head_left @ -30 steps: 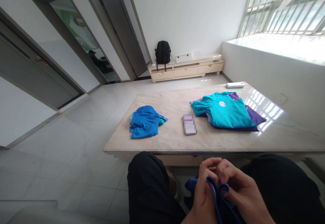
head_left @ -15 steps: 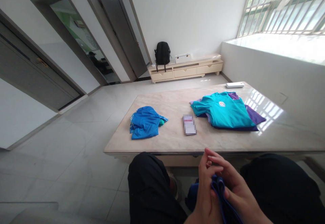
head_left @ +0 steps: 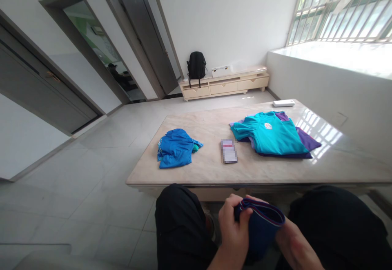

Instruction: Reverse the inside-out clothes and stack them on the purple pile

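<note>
Between my knees, below the table edge, both hands hold a dark blue garment (head_left: pixel 260 227) with a purple-trimmed band. My left hand (head_left: pixel 234 231) is closed, gripping the band's left end. My right hand (head_left: pixel 289 241) grips the right side, its fingers tucked under the cloth. The band is stretched open between them. On the marble table (head_left: pixel 275 172) lie a crumpled blue garment (head_left: pixel 176 147), a small blurred card or phone (head_left: pixel 229 151) and a flat stack of teal and purple shirts (head_left: pixel 272 133).
A white remote-like object (head_left: pixel 283 103) lies at the table's far right corner. A low cream cabinet (head_left: pixel 225 84) with a black backpack (head_left: pixel 196 66) and a white box stands against the far wall. Doors line the left, a barred window the right. My legs wear black trousers (head_left: pixel 180 225).
My hands were pinched close together on the bunched blue cloth. Now they have drawn apart and the band is spread open between them, lifted slightly.
</note>
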`<state>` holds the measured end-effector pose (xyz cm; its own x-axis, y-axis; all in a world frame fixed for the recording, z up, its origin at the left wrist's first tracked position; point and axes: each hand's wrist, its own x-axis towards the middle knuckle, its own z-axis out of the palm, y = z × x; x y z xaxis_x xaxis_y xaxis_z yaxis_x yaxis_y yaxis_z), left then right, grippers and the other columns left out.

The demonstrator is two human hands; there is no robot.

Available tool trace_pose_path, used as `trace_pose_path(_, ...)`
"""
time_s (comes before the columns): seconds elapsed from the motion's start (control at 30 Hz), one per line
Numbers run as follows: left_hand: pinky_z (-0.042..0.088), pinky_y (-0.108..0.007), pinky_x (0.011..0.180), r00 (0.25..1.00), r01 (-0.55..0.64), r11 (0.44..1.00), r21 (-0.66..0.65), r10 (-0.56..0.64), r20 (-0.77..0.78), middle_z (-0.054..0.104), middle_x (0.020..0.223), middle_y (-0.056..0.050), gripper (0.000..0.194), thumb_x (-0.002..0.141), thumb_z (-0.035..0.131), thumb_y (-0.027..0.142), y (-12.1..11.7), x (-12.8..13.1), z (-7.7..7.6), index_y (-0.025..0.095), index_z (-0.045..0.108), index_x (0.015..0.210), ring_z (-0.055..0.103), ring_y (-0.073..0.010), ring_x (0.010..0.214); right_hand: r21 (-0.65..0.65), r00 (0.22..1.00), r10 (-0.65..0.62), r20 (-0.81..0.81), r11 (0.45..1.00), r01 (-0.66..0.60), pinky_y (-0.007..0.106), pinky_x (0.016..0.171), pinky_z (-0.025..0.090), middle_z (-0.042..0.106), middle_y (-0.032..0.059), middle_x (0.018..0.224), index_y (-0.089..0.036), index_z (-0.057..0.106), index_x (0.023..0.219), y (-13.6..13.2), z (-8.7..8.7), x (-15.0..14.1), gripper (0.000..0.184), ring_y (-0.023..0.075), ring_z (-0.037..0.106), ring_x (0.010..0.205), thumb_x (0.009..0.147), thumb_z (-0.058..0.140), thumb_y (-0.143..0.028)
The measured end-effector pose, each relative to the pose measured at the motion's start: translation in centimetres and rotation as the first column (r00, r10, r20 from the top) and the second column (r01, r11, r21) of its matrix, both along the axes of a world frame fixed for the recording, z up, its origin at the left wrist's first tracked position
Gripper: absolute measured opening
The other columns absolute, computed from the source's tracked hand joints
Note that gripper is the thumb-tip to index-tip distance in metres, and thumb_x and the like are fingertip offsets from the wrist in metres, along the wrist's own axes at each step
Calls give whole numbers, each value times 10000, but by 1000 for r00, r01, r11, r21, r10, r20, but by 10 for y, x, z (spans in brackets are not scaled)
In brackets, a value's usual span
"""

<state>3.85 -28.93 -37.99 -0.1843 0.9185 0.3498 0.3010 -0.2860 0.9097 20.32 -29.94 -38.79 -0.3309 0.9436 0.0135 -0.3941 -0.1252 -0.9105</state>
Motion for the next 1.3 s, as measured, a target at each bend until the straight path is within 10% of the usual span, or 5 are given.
trace_pose_path(0.27, 517, -266, 725, 997, 59, 998, 27, -61, 51, 716, 821, -15, 256, 866, 769, 436, 7, 9, 12, 212, 655, 915, 672, -181, 746, 170, 793, -428, 434, 903, 394, 282, 654, 571, 760, 53, 805, -211, 791, 859, 17, 7, -1, 264, 243, 685, 732, 822, 765, -471)
trace_pose_path(0.4, 532, -294, 811, 990, 138, 987, -87, -139, -12, 745, 997, -44, 370, 832, 804, 392, 5, 8, 10, 214, 654, 1119, 692, -212, 887, 417, 697, -534, 478, 837, 356, 236, 668, 562, 747, 20, 824, -228, 772, 907, 30, 23, 11, 170, 202, 687, 726, 887, 706, -384)
trace_pose_path(0.6, 494, -266, 777, 949, 283, 931, -233, -307, -76, 751, 978, -2, 316, 841, 707, 177, 3, 6, 0, 236, 663, 1149, 671, -175, 847, 810, 559, -736, 381, 557, 183, 207, 718, 578, 756, 4, 937, -259, 710, 1028, 41, 30, 35, 134, 168, 741, 769, 932, 631, -207)
trace_pose_path(0.9, 411, -256, 722, 905, 286, 889, -358, -373, -204, 675, 877, 3, 159, 779, 639, 91, 11, -1, -10, 206, 670, 883, 611, -169, 830, 850, 353, -858, 373, 469, 239, 245, 777, 594, 780, 14, 942, -254, 731, 983, 56, 43, 55, 99, 210, 767, 836, 930, 658, -294)
trace_pose_path(1.3, 466, -317, 863, 919, 137, 888, -439, -279, -278, 714, 1039, -36, 294, 837, 520, 103, 20, -26, -24, 241, 646, 1065, 658, -223, 993, 774, 120, -918, 378, 385, 503, 367, 670, 583, 802, 43, 826, -219, 816, 912, 61, 70, 83, 244, 305, 760, 746, 785, 725, -407)
